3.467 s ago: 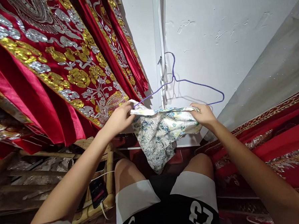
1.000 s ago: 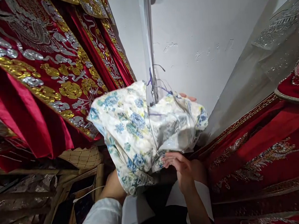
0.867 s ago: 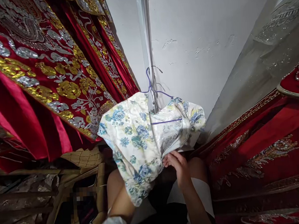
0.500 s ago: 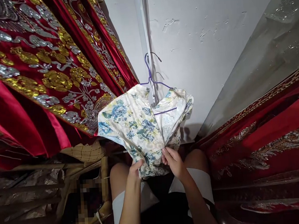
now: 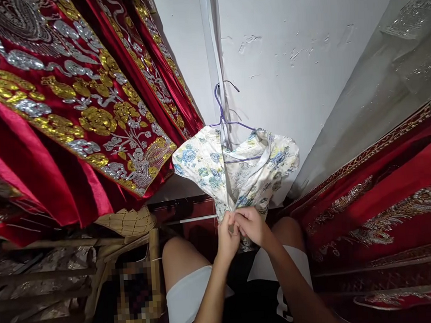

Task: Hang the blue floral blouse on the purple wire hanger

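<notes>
A white garment with blue and yellow flowers (image 5: 208,164) hangs on a purple wire hanger (image 5: 220,108), whose hook is caught on a vertical strip on the white wall. My left hand (image 5: 227,235) and my right hand (image 5: 251,224) are side by side at the garment's lower front opening. Both are closed, pinching the fabric edges together. The garment's hem is hidden behind my hands.
Red satin robes with gold and silver embroidery (image 5: 71,106) hang close on the left. More red embroidered cloth (image 5: 377,206) lies on the right. A bamboo frame (image 5: 148,261) stands at lower left. My knees in white and black shorts (image 5: 193,288) are below.
The garment went from being held flat in both hands to hanging on the hanger. My left hand came up from below, and both hands closed together on the front edges.
</notes>
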`<state>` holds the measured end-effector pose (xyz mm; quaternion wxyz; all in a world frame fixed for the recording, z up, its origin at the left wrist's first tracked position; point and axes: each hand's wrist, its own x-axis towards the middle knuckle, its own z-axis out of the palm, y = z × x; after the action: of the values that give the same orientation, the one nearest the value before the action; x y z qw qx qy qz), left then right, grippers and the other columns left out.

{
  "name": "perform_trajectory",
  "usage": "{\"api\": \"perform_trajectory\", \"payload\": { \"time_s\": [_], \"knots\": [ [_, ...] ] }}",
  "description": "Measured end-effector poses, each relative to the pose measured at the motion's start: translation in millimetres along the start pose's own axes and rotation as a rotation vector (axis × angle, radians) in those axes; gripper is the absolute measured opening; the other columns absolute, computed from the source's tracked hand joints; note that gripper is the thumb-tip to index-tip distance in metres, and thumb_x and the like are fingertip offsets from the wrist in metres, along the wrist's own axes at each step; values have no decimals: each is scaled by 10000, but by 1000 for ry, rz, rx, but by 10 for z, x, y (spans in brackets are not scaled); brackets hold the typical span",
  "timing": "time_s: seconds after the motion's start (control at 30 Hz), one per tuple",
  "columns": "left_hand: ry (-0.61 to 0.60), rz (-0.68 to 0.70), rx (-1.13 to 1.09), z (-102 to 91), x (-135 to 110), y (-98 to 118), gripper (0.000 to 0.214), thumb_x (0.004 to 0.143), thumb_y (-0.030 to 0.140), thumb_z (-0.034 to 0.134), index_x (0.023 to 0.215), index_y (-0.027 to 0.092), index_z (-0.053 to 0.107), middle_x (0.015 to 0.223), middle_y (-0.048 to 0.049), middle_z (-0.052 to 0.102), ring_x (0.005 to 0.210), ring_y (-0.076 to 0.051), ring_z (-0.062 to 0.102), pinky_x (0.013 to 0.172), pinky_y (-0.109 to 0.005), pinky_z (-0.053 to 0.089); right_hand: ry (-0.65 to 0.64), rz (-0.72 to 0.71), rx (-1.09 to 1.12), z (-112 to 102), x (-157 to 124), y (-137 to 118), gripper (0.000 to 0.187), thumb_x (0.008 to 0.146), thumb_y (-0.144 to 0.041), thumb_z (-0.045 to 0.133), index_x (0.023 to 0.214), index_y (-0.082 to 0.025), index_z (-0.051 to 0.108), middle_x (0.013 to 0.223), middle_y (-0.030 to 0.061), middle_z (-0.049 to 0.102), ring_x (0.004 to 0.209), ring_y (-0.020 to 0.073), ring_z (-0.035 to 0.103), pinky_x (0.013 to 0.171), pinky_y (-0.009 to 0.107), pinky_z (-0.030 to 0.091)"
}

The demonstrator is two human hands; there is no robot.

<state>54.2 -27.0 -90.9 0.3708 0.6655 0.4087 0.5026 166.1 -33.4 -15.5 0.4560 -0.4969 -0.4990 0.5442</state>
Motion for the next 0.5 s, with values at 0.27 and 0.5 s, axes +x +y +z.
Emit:
{"api": "perform_trajectory", "payload": {
  "time_s": [0.27,0.5],
  "knots": [
    [-170,1,381,295,186,3,248,956,271,451,714,221,426,592,36,411,558,-143,448,582,-260,293,236,-384,19,-227,750,-1609,335,955,-227,554,633,-158,616,462,-40,542,373,56,382,447,204,355],
    [-273,143,383,-202,805,526,85,919,256,616,989,216,587,886,-47,710,795,-202,678,720,-292,486,209,-380,72,-241,739,-1537,269,946,-194,513,714,-146,640,425,-48,536,331,56,376,375,182,257]
  ]
}}
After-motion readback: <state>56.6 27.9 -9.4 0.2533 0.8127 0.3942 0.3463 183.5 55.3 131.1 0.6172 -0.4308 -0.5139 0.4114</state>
